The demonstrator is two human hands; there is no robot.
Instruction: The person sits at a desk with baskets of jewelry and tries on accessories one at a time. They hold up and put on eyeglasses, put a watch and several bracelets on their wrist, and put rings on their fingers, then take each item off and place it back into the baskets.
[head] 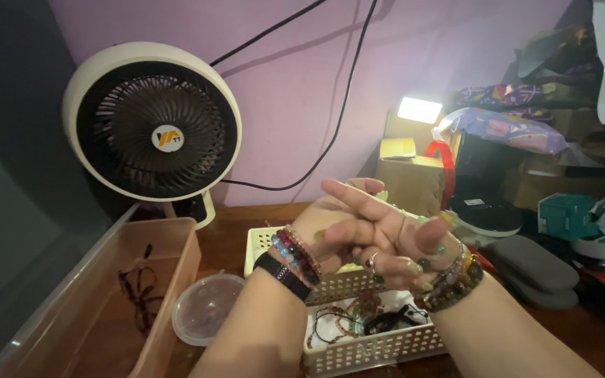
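- My left hand (337,227) and right hand (404,248) cross, pressed together above the cream perforated basket (379,346) on the table (229,241).
- My left fingers (358,203) lie stretched over the right palm; the grip there is flat, not pinching.
- My right fingers (432,238) curl around pale green beads (414,218) near the fingertips; whether they are truly pinched, I cannot tell.
- I judge it best to keep the work low over the basket, so a slipped bead lands among the bracelets (337,322) inside.
- Slow, even tension suits a beaded string; jerks could scatter it towards the clear round lid (208,308) or the beige tub (106,301).
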